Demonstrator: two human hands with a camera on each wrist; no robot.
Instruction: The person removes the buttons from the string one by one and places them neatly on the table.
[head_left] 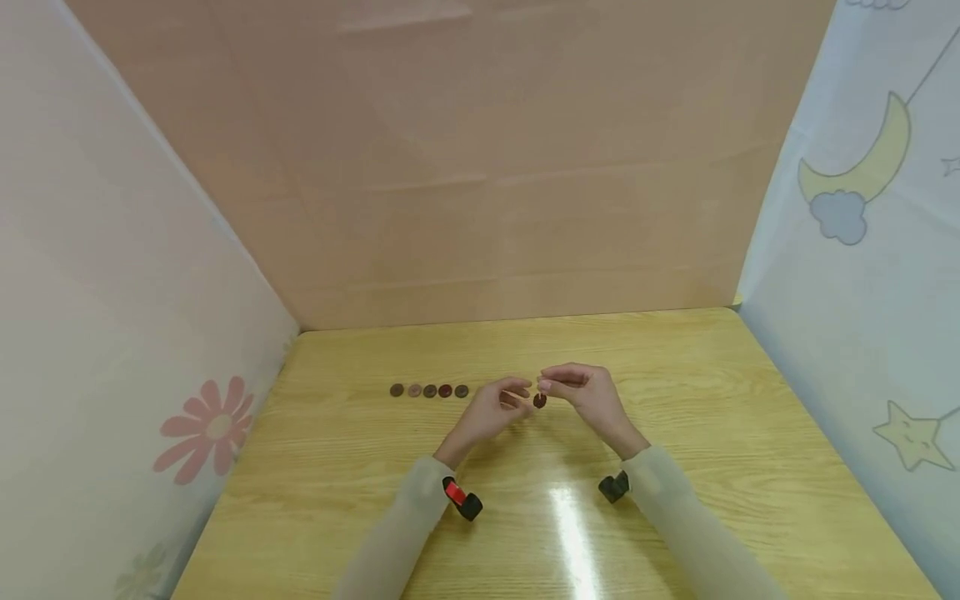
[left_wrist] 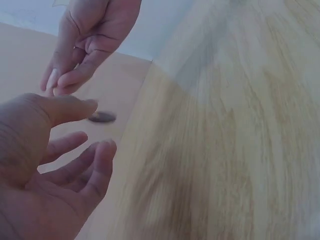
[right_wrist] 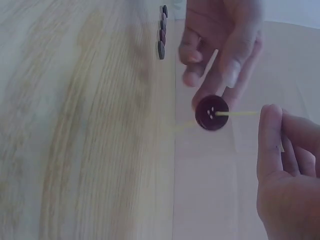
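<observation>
Between thumb and fingertips, my right hand (head_left: 592, 402) pinches a thin yellow string (right_wrist: 242, 113). A round, dark red button (right_wrist: 212, 113) with small holes hangs on that string above the table, its loose end trailing out the other side in the right wrist view. My left hand (head_left: 486, 412) hovers just left of the button (head_left: 540, 401), thumb and fingers parted and softly bent, gripping nothing. From the left wrist view, the button (left_wrist: 102, 117) appears edge-on past the left thumb tip (left_wrist: 90, 105).
Several buttons (head_left: 430, 391) in brown, pinkish and dark red lie in a row on the wooden table (head_left: 337, 467), left of the hands. A brown panel (head_left: 487, 192) rises behind the table. Patterned walls (head_left: 847, 333) stand at both sides.
</observation>
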